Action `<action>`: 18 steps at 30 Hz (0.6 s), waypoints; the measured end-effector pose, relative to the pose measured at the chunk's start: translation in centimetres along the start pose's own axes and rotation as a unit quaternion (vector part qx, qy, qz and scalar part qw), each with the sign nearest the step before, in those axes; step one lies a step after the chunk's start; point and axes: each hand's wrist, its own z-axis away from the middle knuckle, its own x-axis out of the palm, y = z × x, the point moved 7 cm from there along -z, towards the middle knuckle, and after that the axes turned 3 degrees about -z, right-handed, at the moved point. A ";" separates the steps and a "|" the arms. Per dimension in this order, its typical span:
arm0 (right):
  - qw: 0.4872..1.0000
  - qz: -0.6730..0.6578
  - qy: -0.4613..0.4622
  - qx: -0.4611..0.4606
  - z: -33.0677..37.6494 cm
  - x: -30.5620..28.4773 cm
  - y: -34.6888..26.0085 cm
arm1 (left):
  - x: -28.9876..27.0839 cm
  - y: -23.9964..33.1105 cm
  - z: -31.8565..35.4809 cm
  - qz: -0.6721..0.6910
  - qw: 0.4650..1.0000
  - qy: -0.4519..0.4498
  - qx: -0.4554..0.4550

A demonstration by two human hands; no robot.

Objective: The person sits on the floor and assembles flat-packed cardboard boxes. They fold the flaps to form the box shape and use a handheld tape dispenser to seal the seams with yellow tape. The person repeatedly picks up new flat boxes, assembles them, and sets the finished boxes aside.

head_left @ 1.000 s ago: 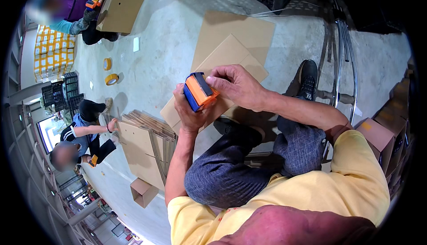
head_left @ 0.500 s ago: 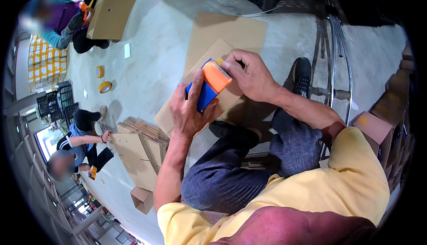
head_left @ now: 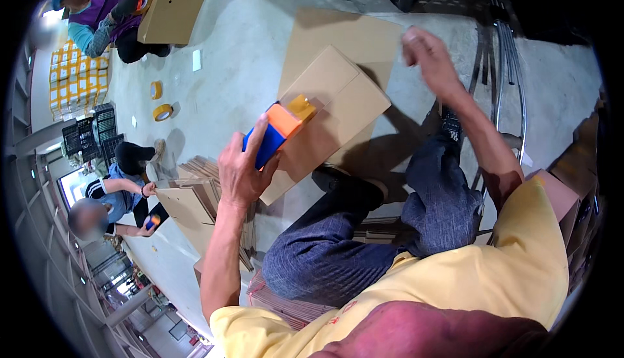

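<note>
My left hand (head_left: pixel 239 168) is wrapped around a blue and orange tape dispenser (head_left: pixel 276 134), its index finger stretched along the side. From the dispenser's front end a short piece of yellow-brown tape (head_left: pixel 302 106) reaches over a cardboard box (head_left: pixel 348 95). The box lies tilted before my knees, on top of a larger flat cardboard sheet (head_left: pixel 348 26). Off to the right of the box, my right hand (head_left: pixel 430 62) is raised with curled fingers, slightly blurred. Nothing shows in it.
Folded cardboard (head_left: pixel 195 199) is stacked at left, near a seated person holding a tape dispenser (head_left: pixel 153 221). Another person, far left, works on a box (head_left: pixel 175 7). Tape rolls (head_left: pixel 162 112) lie on the floor. Metal tubes (head_left: pixel 510 72) stand right of my leg.
My right hand has left the dispenser's toothed edge and moved away to the right and up. My left hand and the dispenser have shifted left and slightly down, and tape now extends from its front.
</note>
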 end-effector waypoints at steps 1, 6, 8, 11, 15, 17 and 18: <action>0.999 0.004 -0.051 0.009 0.6 3.0 0.3 | 0.1 -0.7 1.1 0.017 1.000 0.013 -0.013; 0.983 -0.025 -0.179 0.025 1.6 10.8 -3.8 | 0.6 -2.2 3.1 0.040 0.996 0.077 0.006; 0.962 -0.025 -0.258 0.086 3.0 13.2 -5.7 | 1.0 -2.4 4.0 0.044 0.993 0.108 0.007; 0.927 -0.078 -0.334 0.151 4.5 16.1 -4.1 | 1.3 -2.6 4.1 0.051 0.991 0.125 0.021; 0.947 0.101 -0.260 -0.157 2.4 18.1 -3.4 | 1.7 -2.6 4.6 0.063 0.985 0.151 0.051; 0.923 0.146 -0.334 -0.122 1.9 20.4 -3.6 | 1.9 -2.8 5.1 0.064 0.983 0.160 0.062; 0.908 0.169 -0.370 -0.104 2.0 21.4 -3.7 | 2.1 -3.0 5.3 0.065 0.983 0.162 0.064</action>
